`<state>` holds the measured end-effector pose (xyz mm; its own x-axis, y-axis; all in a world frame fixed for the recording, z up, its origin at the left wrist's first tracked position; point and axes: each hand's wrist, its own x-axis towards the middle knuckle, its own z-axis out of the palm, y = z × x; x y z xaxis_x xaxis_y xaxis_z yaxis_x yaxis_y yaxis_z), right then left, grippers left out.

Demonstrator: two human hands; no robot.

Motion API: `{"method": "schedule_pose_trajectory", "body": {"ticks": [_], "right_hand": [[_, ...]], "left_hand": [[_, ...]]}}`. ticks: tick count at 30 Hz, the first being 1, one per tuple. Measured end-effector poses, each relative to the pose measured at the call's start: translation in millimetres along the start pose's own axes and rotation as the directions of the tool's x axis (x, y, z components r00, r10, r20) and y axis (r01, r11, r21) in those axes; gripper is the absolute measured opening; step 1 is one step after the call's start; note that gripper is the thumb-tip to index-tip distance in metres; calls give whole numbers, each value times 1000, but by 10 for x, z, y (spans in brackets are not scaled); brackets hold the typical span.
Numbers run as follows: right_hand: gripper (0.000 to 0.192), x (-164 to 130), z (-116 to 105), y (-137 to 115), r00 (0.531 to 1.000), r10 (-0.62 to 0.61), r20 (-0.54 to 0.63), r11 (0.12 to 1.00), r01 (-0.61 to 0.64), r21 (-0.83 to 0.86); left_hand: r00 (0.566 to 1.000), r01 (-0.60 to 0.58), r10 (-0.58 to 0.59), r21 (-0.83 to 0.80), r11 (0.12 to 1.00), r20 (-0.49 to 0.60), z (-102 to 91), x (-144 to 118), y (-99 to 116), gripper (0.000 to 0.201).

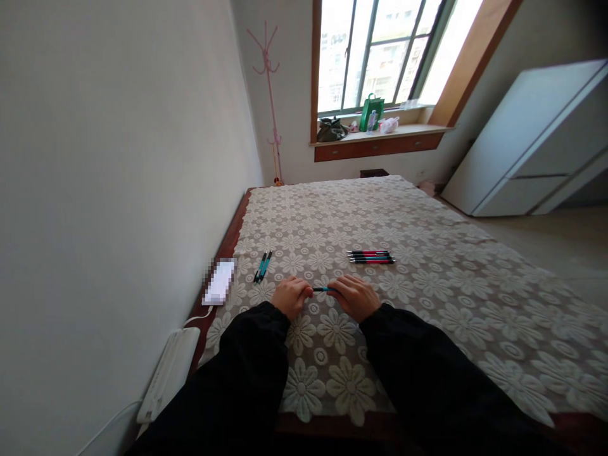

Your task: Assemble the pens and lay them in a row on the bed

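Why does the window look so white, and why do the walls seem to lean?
In the head view, daylight overexposes the window, washing out its panes; the wide lens bends the wall and white cabinet outward. A pixelated patch hides something at the table's edge. Both hands, left hand and right hand, and the teal pen look sharp and softly lit.

Daylight is pouring in from the window [380, 57], which is blowing out to white glare; the bed [380, 215] is lying evenly lit with soft shadows, the wall lines are bending at the edges, and the black sleeves [427, 380] are losing detail
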<state>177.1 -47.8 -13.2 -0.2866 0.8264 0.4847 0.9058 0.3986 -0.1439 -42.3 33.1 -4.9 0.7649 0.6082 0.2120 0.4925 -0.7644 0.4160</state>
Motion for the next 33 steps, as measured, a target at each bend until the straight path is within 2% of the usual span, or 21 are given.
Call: {"method": "schedule_pose_trajectory", "body": {"ticks": [4,10,12,16,20,27,33], "right_hand": [[29,-17,15,5,996,43,73,995,-49,84],[32,-10,54,12,966,173,192,951,-215,223],[32,0,60,28,965,197,175,937,-238,254],[27,7,46,101,981,185,52,951,-192,242],[23,-4,28,179,976,213,-42,950,-197,244],[24,-30,16,246,991,109,-78,975,-91,203],[28,-37,15,243,991,118,-65,983,-107,151]], "left_hand": [[1000,4,-4,3,1000,-11,-5,-1,2,29],[999,22,-20,63,998,-42,-25,-12,43,26],[998,42,-38,66,997,-56,-27,-9,48,26],[987,114,-110,29,993,-115,-26,3,19,28],[974,161,-167,-49,986,-155,-26,10,-24,34],[979,113,-129,-105,988,-161,-31,4,-39,36],[976,78,-91,-72,994,-199,-11,1,-53,33]]}}
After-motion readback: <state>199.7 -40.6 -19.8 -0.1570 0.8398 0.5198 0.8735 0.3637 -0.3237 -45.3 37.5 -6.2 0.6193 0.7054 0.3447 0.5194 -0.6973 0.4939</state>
